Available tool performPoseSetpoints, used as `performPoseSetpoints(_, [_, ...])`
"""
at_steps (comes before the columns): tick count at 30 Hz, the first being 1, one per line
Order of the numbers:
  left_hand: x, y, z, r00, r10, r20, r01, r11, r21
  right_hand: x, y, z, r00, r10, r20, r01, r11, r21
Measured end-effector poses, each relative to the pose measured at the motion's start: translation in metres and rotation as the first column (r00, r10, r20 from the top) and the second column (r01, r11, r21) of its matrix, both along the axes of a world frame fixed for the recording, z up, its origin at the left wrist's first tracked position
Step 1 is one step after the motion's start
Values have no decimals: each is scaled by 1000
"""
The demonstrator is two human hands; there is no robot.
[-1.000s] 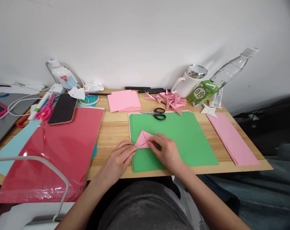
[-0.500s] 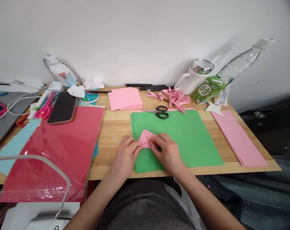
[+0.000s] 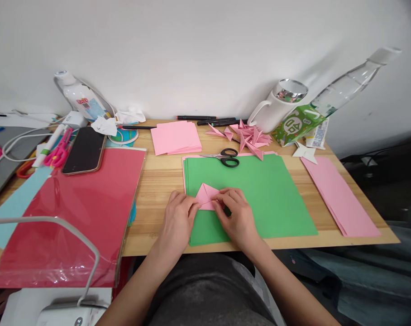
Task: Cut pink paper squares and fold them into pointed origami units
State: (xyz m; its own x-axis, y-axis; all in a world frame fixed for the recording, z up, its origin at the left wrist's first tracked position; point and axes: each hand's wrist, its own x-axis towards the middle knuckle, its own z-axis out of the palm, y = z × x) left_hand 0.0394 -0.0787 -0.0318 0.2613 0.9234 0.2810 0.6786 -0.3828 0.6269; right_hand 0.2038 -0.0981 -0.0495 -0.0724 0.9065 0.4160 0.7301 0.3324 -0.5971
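A small pink folded paper [image 3: 205,194] with a triangular top lies on a stack of green sheets [image 3: 260,194] at the desk's front. My left hand [image 3: 176,219] presses its fingertips on the paper's left lower edge. My right hand [image 3: 237,216] pinches the paper's right side, fingers curled over it. Both hands partly cover the paper's lower half.
Black scissors [image 3: 226,158], a pink paper stack [image 3: 175,138], folded pink pieces [image 3: 249,137], markers [image 3: 208,120], a white mug [image 3: 276,108], a green carton [image 3: 298,124] and a water bottle [image 3: 351,88] sit behind. Pink strips [image 3: 337,194] lie right; red sheets in plastic [image 3: 73,213] and a phone [image 3: 85,151] left.
My left hand slid right and closed in on the pink paper's left edge; my right hand stayed on its right side. The camera view shifted slightly.
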Motion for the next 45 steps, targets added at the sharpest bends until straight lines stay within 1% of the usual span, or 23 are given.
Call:
performPoseSetpoints(3, [0,-4,-4,1000,-8,3,8,999,47,0,-1,-2,1000,-3,-2,3,1000,9])
performPoseSetpoints(7, [-1,-7,-7,1000,-26,15,24,997,75,-1,-2,-3,1000,-7,8,7,1000,23])
performPoseSetpoints(14, [-3,-6,-7,998,-51,24,48,993,105,-4,-2,-1,999,-20,46,18,999,48])
performPoseSetpoints(19, [0,-7,-7,1000,-15,18,13,995,100,-5,-3,-1,997,-33,76,28,997,67])
performPoseSetpoints(27, [2,-8,-9,999,39,16,-40,997,64,-6,-2,-1,997,-44,70,39,996,78])
performPoseSetpoints(33, [3,-8,-8,999,29,-40,-29,1000,9,-6,-3,3,998,-43,49,42,999,29])
performPoseSetpoints(36, [3,-6,-6,998,-3,-70,2,1000,-20,-4,-4,4,995,-79,57,79,997,5])
performPoseSetpoints(39, [3,-4,-4,991,-36,-130,31,999,-43,-3,-4,3,987,-113,113,112,994,14])
performPoseSetpoints(45, [3,-1,-1,969,-82,-231,69,996,-63,-7,-5,0,972,-139,190,130,990,58])
